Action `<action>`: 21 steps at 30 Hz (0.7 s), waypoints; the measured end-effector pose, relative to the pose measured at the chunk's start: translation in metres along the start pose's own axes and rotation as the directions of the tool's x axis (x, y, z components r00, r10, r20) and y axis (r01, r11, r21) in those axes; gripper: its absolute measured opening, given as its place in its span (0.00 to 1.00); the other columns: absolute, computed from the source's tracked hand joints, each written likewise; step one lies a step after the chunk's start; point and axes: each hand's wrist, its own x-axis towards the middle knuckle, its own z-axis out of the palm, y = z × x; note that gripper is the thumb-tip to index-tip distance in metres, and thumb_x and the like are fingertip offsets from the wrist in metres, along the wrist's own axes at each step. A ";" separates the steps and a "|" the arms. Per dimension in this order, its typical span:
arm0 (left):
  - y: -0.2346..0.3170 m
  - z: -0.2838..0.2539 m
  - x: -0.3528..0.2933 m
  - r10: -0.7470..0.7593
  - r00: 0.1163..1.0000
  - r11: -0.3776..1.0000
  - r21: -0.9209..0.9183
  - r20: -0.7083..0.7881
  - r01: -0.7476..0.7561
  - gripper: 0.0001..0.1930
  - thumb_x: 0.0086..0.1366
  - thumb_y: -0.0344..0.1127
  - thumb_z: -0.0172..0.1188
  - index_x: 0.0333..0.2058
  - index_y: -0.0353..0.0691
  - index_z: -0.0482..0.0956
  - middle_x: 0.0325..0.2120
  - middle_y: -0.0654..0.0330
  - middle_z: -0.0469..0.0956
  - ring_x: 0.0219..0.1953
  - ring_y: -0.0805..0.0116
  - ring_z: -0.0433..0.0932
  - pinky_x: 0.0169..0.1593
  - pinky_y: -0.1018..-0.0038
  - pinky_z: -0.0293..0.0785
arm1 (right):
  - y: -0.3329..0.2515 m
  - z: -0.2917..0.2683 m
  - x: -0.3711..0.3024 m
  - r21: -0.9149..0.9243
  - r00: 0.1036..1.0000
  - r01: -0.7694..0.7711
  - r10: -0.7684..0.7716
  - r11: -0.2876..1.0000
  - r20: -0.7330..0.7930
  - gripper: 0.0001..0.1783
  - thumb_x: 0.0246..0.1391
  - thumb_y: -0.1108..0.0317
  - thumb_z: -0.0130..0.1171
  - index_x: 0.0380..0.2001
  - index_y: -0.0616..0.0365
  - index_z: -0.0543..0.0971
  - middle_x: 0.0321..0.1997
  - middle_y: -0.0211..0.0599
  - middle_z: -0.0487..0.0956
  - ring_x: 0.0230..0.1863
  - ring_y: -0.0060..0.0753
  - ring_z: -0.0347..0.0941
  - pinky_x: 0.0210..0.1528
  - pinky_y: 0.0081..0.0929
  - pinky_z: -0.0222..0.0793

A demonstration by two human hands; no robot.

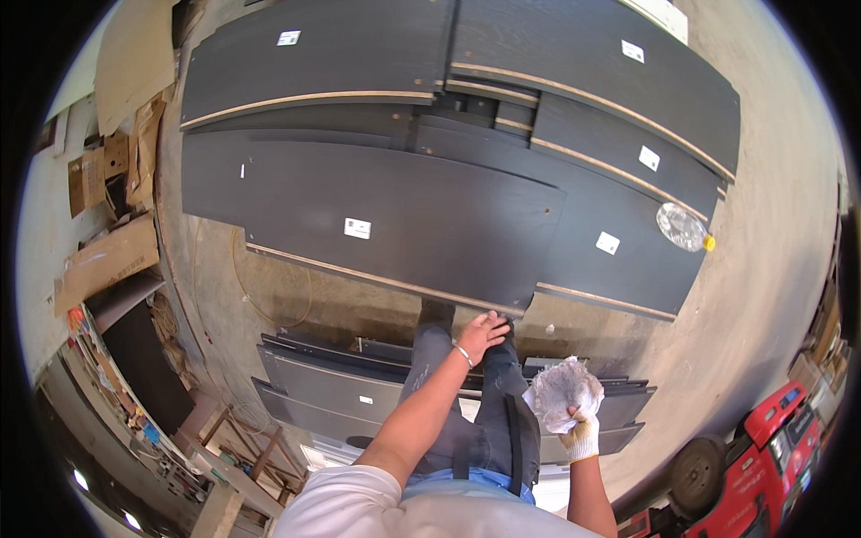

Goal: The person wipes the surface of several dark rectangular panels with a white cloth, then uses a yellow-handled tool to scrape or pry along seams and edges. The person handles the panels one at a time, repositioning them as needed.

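My bare left hand [482, 338], with a bracelet at the wrist, is at the near edge of a long dark grey panel [404, 215]. Its fingers are stretched out and slightly apart, close to the panel's front right corner; whether the fingertips press on the edge I cannot tell. A white label [357, 228] sits on that panel. Off to the right, my right hand [581, 434] wears a white work glove and is closed on a crumpled, dirty whitish-grey rag [565, 394].
More dark panels [592, 36] with raw wood edges are stacked beyond. A clear plastic bottle [682, 228] with a yellow cap lies on the right panel. Another panel stack [332, 381] is beside my legs. Cardboard [112, 260] leans at left; a red machine [762, 466] stands lower right.
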 end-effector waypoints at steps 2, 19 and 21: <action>-0.005 -0.015 0.007 0.047 0.991 0.997 0.069 -0.126 -0.038 0.35 0.74 0.61 0.57 0.63 0.33 0.69 0.59 0.47 0.77 0.58 0.53 0.80 0.55 0.55 0.81 | -0.002 -0.017 0.002 0.040 0.999 0.002 0.001 0.999 -0.053 0.47 0.42 0.84 0.54 0.72 0.52 0.64 0.69 0.50 0.70 0.70 0.66 0.66 0.71 0.68 0.66; 0.117 -0.125 0.015 0.117 0.873 0.993 0.080 -0.473 -0.089 0.40 0.68 0.60 0.63 0.63 0.32 0.65 0.59 0.42 0.74 0.60 0.40 0.76 0.58 0.36 0.76 | 0.013 -0.003 0.049 0.137 0.918 0.329 -0.350 0.934 0.188 0.35 0.64 0.65 0.62 0.73 0.49 0.65 0.72 0.45 0.70 0.72 0.53 0.66 0.73 0.56 0.64; 0.129 -0.115 0.003 0.046 0.848 0.940 0.311 -0.529 0.143 0.34 0.72 0.59 0.61 0.57 0.30 0.71 0.57 0.40 0.75 0.51 0.42 0.82 0.48 0.41 0.81 | 0.002 0.011 0.071 -0.177 0.856 0.505 -0.516 0.845 -0.019 0.35 0.66 0.60 0.63 0.73 0.52 0.65 0.72 0.43 0.70 0.71 0.47 0.67 0.71 0.48 0.66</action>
